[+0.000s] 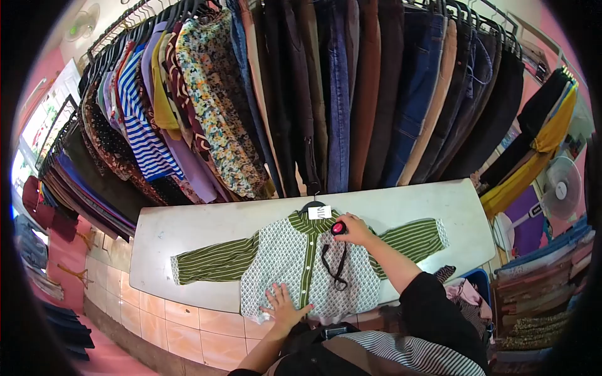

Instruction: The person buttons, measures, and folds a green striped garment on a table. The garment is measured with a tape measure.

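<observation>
A shirt (pixel 295 263) with a white patterned body, green striped sleeves and a green button band lies flat on a white table (pixel 188 229), still on its black hanger (pixel 311 204) with a white tag (pixel 320 212) at the collar. My left hand (pixel 282 307) rests flat, fingers spread, on the shirt's lower hem. My right hand (pixel 355 230) is at the shirt's right shoulder, closed on a small red and black device (pixel 339 228) whose black strap (pixel 337 266) trails down over the shirt front.
Behind the table hang dense racks of trousers and jeans (pixel 376 88) and patterned tops (pixel 182 106). A white fan (pixel 561 188) stands at right, near stacked folded fabric (pixel 539 294). Tiled floor (pixel 125 313) lies at lower left.
</observation>
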`<action>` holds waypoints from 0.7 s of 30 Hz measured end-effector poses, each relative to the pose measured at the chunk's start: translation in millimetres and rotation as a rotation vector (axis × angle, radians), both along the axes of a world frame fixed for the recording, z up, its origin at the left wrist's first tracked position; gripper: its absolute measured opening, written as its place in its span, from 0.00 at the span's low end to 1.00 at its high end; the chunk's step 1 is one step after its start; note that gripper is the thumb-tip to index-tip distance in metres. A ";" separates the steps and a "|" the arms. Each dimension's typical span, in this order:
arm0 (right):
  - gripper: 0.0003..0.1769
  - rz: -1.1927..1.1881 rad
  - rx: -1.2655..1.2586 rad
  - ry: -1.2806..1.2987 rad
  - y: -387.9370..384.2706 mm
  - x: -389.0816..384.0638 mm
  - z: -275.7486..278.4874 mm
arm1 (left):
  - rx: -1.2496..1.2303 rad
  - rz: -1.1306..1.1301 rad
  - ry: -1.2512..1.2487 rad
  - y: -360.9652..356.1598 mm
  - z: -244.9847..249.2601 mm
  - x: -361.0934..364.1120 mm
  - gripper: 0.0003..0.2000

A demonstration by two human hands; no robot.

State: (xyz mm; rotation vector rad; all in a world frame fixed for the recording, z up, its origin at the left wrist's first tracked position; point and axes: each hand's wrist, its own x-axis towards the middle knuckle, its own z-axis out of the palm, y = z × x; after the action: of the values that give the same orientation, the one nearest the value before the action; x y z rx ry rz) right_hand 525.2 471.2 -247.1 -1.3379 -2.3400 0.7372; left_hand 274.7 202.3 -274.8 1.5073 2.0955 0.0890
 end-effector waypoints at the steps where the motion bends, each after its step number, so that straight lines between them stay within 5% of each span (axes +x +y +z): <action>1: 0.36 0.063 0.039 -0.074 5.3 -4.8 -0.6 | 0.006 0.006 -0.029 -1.0 -1.7 -12.8 0.67; 7: 0.37 0.177 -0.016 0.014 -15.2 -58.5 -41.5 | 0.018 -0.037 0.017 -13.0 -0.1 -136.0 0.61; 10: 0.36 0.079 0.058 0.086 -65.1 -75.6 -31.3 | 0.304 0.203 0.196 -33.0 -33.1 -179.4 0.58; 13: 0.36 -0.076 0.198 0.160 -114.4 -77.1 -40.6 | 0.327 0.750 0.435 -30.0 -32.1 -143.1 0.57; 14: 0.37 -0.111 0.182 0.147 -124.1 -71.9 -39.9 | 0.192 0.884 0.343 -22.5 -28.9 -135.7 0.56; 21: 0.36 -0.455 0.118 0.045 -154.9 11.3 -39.6 | 0.118 0.438 0.365 62.1 -11.3 -90.6 0.57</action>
State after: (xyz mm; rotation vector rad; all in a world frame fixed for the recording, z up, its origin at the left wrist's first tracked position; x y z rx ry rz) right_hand 536.6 316.3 -286.7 -1.6913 -1.9028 0.4738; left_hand 184.1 264.4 -286.1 1.1664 2.7328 0.1070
